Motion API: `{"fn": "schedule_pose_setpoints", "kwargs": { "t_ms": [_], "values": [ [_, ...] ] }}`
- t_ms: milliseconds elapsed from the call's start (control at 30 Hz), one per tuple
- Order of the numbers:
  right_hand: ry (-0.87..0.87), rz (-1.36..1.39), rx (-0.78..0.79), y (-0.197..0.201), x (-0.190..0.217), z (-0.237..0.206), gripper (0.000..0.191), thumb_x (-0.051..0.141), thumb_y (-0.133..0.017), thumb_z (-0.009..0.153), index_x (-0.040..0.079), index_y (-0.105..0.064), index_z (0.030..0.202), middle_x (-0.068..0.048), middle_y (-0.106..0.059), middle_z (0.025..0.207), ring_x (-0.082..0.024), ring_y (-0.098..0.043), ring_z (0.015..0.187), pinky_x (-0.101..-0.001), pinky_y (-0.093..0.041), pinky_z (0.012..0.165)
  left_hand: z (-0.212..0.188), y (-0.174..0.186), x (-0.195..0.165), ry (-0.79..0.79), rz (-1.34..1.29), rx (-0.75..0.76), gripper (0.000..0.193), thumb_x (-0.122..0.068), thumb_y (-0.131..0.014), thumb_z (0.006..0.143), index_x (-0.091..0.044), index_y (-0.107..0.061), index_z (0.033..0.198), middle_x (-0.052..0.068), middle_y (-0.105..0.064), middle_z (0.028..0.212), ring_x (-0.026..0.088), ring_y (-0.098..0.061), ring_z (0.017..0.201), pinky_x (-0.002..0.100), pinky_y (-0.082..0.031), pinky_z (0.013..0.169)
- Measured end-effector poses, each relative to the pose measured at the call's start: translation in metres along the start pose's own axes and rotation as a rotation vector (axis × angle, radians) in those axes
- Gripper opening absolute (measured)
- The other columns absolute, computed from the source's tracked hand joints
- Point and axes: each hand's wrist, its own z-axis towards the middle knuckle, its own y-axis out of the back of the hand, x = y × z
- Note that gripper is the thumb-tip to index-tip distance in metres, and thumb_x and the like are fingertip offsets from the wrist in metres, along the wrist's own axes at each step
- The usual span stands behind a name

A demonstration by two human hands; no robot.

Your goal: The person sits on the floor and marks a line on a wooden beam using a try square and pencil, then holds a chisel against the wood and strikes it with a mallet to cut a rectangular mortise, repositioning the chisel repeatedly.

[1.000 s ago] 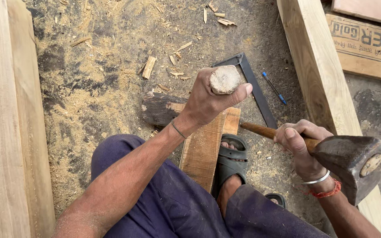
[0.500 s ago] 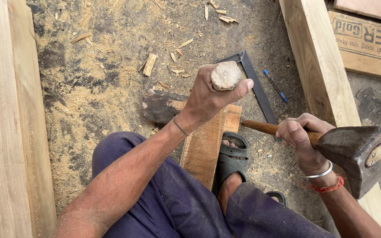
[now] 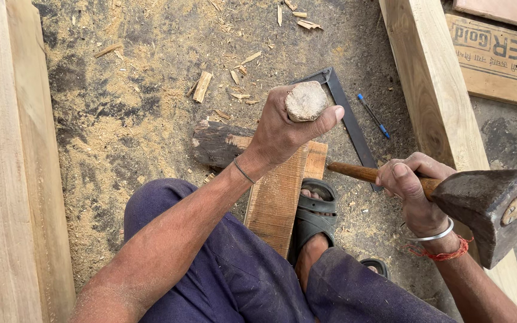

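The round wooden handle stands upright over the plank, the left hand closed around it below its battered top. It looks stiff and rough. The right hand grips the heavy-looking hammer close to its head, beside the sandal.

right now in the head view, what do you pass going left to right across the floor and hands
Pale timber beam → dark wood block → left hand gripping a round wooden handle end → blue pen → right hand → hammer head
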Motion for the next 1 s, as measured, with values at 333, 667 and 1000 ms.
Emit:
{"fn": "schedule_pose_setpoints", "kwargs": {
  "t_ms": [333, 667, 1000],
  "values": [
    [-0.008, -0.034, 0.001, -0.002, 0.004, 0.002, 0.038, 0.024, -0.058, 0.111, 0.005, -0.052, 0.079, -0.002, -0.051, 0.065, -0.013, -0.053, 0.064, -0.0371, -0.055, 0.072, -0.002, 0.000, -0.002, 0.038, -0.013, 0.002, 0.035, -0.032, -0.076, 0.097, -0.012, -0.063, 0.071, -0.009, -0.057, 0.065, 0.002, -0.055, 0.062, 0.025, -0.044, 0.054],
    [-0.042, -0.182, 0.051, 0.008, -0.015, -0.004, 0.030, 0.022, -0.063, 0.104, 0.004, -0.058, 0.080, -0.005, -0.062, 0.074, -0.014, -0.063, 0.071, -0.0336, -0.055, 0.069, -0.002, -0.013, 0.001, -0.082, 0.031, 0.052, 0.032, -0.031, -0.076, 0.096, -0.012, -0.064, 0.074, -0.006, -0.063, 0.067, 0.005, -0.061, 0.061, 0.027, -0.049, 0.055],
    [-0.101, -0.052, 0.003, 0.037, 0.102, 0.031, 0.044, 0.041, -0.059, 0.104, 0.012, -0.047, 0.073, -0.001, -0.047, 0.062, -0.013, -0.045, 0.053, -0.0310, -0.045, 0.052, 0.003, -0.017, -0.001, -0.027, 0.045, 0.059, 0.028, -0.031, -0.079, 0.093, -0.010, -0.067, 0.080, -0.003, -0.067, 0.070, 0.007, -0.066, 0.066, 0.027, -0.055, 0.061]
  ]
}}
